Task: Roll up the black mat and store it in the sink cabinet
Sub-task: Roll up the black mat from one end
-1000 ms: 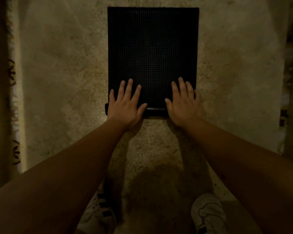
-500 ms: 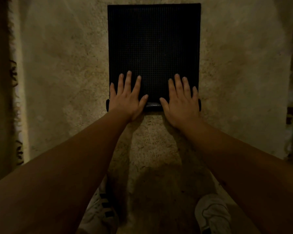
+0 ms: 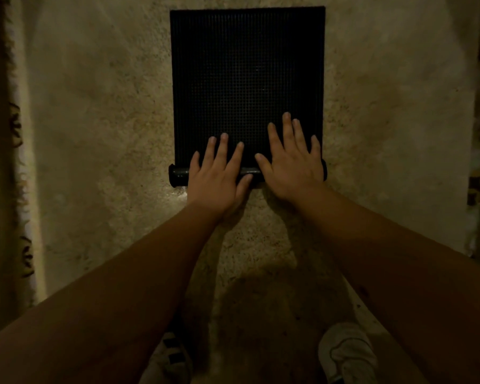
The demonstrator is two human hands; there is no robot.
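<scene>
A black mat with a fine grid texture is seen in the upper centre of the frame, laid flat on a pale, shaggy carpet. Its near edge has been wound into a thin roll, which lies across the middle of the frame, and the rest of the mat is spread out flat beyond it toward the top.

The left hand is laid palm down over the left part of the roll, with its fingers spread and stretched forward onto the flat mat; the thumb is pressed against the roll. The right hand is laid the same way over the right part, fingers splayed and reaching slightly further up the frame than those of the left. Neither hand is curled around anything; both are flat and open on the mat. The two bare forearms are extended from the lower corners of the frame.

At the bottom of the frame, two white sneakers are partly seen: the left shoe with dark stripes and the right shoe. Along the left edge, a darker patterned border is visible, possibly a carpet fringe, though the dim light makes this hard to confirm.
</scene>
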